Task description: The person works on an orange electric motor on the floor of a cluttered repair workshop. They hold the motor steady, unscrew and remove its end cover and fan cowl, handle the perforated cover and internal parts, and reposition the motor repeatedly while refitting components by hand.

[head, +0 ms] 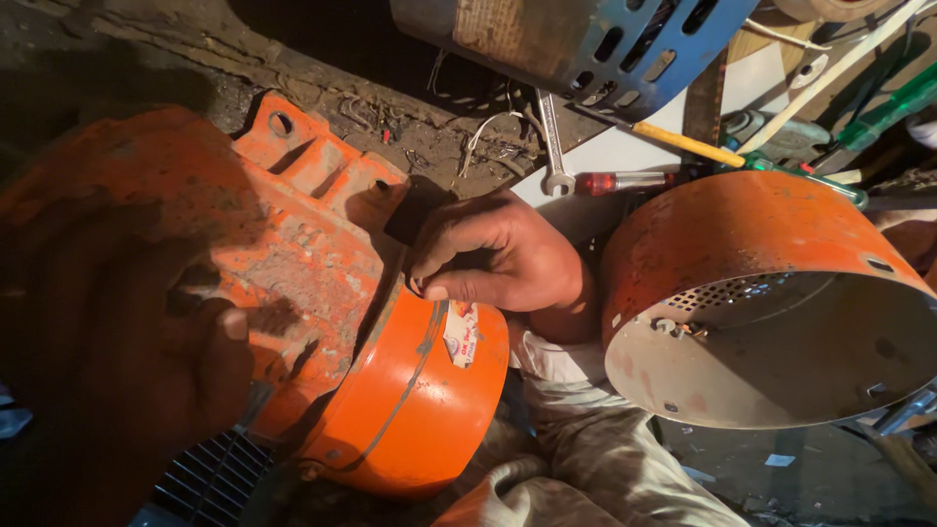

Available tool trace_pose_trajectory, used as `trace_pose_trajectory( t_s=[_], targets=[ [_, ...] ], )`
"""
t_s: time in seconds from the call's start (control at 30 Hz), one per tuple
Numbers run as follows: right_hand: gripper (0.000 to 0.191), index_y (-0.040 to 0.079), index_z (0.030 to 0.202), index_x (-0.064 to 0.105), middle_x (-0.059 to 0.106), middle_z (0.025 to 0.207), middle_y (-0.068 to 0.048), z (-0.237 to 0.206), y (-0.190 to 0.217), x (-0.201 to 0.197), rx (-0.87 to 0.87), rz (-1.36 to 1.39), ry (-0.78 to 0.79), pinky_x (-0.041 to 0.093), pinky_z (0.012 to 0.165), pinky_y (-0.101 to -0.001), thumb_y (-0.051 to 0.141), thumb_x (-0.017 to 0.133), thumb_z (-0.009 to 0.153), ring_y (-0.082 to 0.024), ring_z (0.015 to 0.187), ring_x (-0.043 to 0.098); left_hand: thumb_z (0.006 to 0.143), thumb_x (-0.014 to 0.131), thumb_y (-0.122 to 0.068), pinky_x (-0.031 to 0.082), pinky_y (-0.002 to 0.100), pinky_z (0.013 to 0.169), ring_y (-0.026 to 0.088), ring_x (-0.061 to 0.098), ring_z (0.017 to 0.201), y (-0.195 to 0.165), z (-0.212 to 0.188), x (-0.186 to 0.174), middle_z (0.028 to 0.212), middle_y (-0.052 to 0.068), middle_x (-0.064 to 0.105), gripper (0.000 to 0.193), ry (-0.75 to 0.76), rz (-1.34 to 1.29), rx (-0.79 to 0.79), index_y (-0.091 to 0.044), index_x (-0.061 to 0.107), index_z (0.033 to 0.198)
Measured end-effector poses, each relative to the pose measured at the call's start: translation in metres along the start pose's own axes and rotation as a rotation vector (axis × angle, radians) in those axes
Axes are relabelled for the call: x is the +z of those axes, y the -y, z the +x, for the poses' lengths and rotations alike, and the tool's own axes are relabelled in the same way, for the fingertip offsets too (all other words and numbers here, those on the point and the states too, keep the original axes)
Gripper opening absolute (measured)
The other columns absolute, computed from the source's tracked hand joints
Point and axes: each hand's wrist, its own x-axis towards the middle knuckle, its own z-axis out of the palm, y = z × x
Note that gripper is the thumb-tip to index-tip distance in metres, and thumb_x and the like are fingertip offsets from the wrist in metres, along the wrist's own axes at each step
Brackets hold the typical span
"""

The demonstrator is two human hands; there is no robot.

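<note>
The left hand point(117, 342), blurred and nearest the lens, appears to rest open on the orange motor housing point(293, 254). The right hand point(493, 259) pinches a small dark piece point(415, 210) where housing meets orange end cover point(410, 400); the motor's axis runs diagonally toward lower right.

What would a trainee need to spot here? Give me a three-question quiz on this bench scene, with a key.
1. True or false: the right hand rests on the orange motor.
2. Which lies behind that hand? A. a spanner B. a hammer C. a saw
3. What sort of end wall does the loose orange cover at the right have?

Key
1. True; its fingers grip the rim where the round end cap meets the ribbed body.
2. A.
3. Perforated with small holes; its open mouth faces the camera.
</note>
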Motion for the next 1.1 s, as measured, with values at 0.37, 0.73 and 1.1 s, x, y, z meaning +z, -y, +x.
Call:
trace_pose_trajectory(
  t_s=[0.37,0.73,1.1],
  targets=[
    [0.02,0.003,0.098,0.057,0.055,0.09,-0.015,0.002,0.0,0.02,-0.006,-0.254,-0.049,0.049,0.076,-0.0439,0.018,0.065,0.106,-0.038,0.086,0.06,0.094,0.061,-0.033,0.048,0.05,0.107,0.04,0.059,0.126,0.001,0.001,-0.001,0.126,0.02,0.062,0.041,-0.004,-0.003,0.021,0.0,0.068,0.117],
    [0.035,0.002,0.079,0.052,0.05,0.074,-0.015,0.006,-0.001,0.026,0.026,-0.33,-0.073,0.044,0.066,-0.0448,0.02,0.066,0.105,-0.037,0.071,0.055,0.095,0.061,-0.034,0.048,0.05,0.106,0.04,0.057,0.123,0.001,0.002,0.0,0.126,0.02,0.061,0.041,-0.004,-0.031,0.013,0.001,0.066,0.116],
    [0.04,0.007,0.076,0.061,0.063,0.074,-0.012,0.01,0.002,0.031,0.074,-0.489,-0.114,0.047,0.06,-0.0445,0.036,0.066,0.102,-0.036,0.07,0.063,0.096,0.06,-0.033,0.048,0.05,0.107,0.04,0.058,0.123,-0.001,0.003,-0.002,0.127,0.02,0.062,0.038,-0.008,-0.01,0.014,0.0,0.067,0.114]
  ],
)
